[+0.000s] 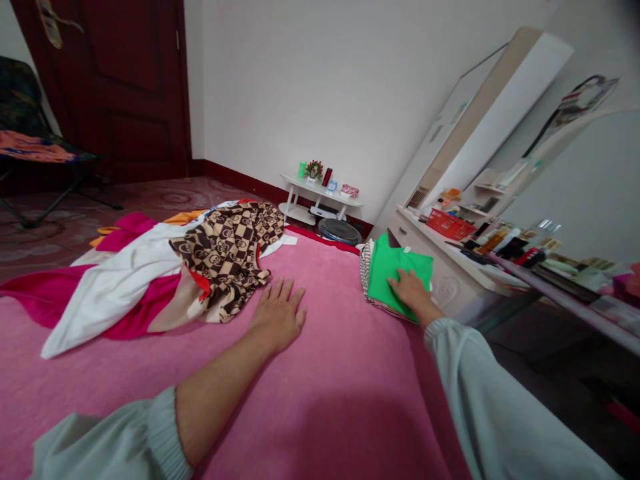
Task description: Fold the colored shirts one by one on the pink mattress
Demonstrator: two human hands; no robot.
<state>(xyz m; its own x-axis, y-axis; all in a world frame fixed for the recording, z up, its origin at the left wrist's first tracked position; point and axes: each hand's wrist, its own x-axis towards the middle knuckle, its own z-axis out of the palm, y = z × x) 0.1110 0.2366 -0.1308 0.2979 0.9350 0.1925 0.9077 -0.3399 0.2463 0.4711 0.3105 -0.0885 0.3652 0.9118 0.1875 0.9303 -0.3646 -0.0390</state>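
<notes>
My left hand [279,313] lies flat on the pink bed cover [330,360], fingers spread. Just beyond its fingertips is a brown and cream checked garment [235,243], crumpled on top of a loose heap. White cloth [120,273] and magenta cloth [30,290] stick out from that heap to the left. On the right, my right hand [411,292] rests on a folded green garment [387,263], its fingers stretched out over the cloth. The green piece tops a stack of folded clothes; a striped one [365,270] shows at the stack's left side.
A dressing table [425,253] with a red basket [447,224] and bottles stands close at the right. Ahead, a small white shelf [320,190] holds ornaments by the wall. A folding chair [45,150] is at the far left, before a dark red door [135,87].
</notes>
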